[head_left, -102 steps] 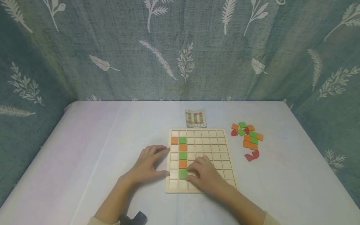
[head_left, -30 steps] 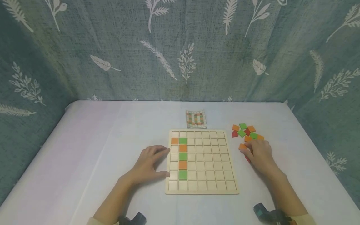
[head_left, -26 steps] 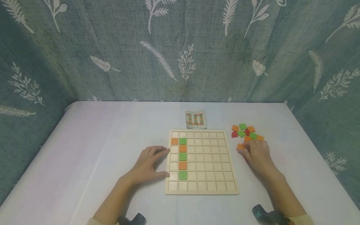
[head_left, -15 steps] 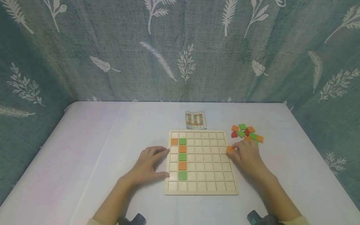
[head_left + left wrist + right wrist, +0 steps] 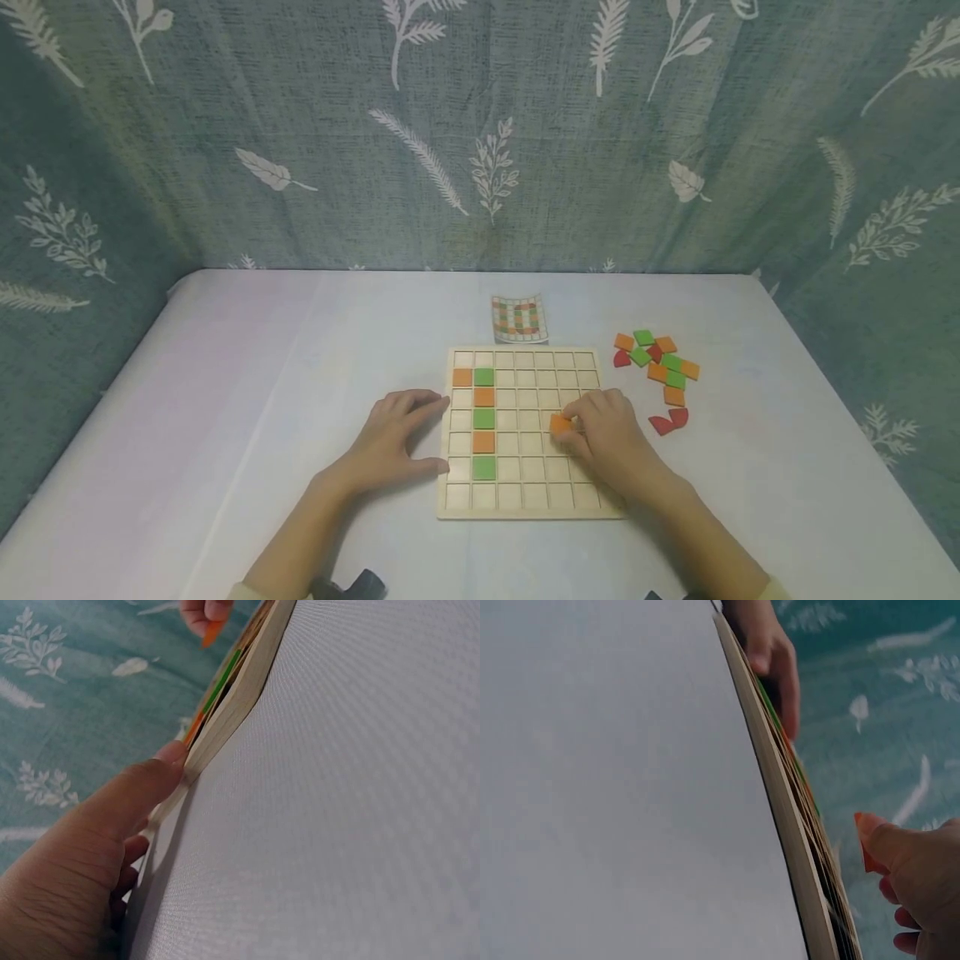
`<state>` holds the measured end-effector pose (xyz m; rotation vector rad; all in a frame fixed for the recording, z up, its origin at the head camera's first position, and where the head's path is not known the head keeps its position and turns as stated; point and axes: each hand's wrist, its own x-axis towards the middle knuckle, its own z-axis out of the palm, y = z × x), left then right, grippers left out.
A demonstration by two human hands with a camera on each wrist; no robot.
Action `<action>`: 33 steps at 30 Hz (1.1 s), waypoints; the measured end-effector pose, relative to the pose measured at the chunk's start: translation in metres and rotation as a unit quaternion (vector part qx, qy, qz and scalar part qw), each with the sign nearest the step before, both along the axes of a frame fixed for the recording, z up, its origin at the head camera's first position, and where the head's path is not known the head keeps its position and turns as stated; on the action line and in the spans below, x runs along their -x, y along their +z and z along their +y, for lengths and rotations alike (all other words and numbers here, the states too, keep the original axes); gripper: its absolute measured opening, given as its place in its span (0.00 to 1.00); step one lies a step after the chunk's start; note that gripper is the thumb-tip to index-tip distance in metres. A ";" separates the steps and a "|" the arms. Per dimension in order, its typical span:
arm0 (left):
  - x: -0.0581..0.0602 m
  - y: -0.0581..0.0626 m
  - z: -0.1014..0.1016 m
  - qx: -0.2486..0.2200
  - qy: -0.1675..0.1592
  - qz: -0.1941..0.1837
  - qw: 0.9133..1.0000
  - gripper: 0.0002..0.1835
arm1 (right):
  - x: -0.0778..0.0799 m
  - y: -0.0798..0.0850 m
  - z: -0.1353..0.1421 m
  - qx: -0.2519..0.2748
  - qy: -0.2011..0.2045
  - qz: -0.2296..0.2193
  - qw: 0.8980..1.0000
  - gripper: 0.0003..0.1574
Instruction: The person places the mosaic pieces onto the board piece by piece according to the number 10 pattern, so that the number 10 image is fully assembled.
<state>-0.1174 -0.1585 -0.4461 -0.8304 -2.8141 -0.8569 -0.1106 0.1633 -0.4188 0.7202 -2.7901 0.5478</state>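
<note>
My right hand pinches an orange square tile between thumb and fingers, over the right part of the wooden grid board. In the right wrist view the orange tile stands out tilted from the fingertips, raised above the board. My left hand rests at the board's left edge, thumb and fingers spread, fingertips touching the rim. In the left wrist view its thumb lies against the board's side. Green and orange tiles alternate down the board's second column, and one orange tile sits in the first column.
Right of the board lies a loose group of orange and green square tiles, with red quarter-round pieces among and below them. A small pattern card leans behind the board. A leaf-print curtain surrounds the white table.
My right hand has left the second column, picked an orange tile from the group at the right and carried it left over the board. My left hand stays at the board's edge.
</note>
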 end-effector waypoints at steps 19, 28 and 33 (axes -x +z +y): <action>0.001 0.002 -0.001 0.003 -0.005 0.010 1.000 0.40 | -0.025 -0.012 -0.045 -0.034 0.094 0.053 0.994 0.17; 0.001 0.003 -0.002 0.001 -0.008 0.016 1.000 0.41 | -0.023 -0.022 -0.049 0.092 0.093 0.007 0.991 0.11; 0.001 0.000 -0.001 -0.003 -0.006 0.009 1.000 0.41 | -0.022 -0.024 -0.044 0.120 0.095 0.012 0.988 0.13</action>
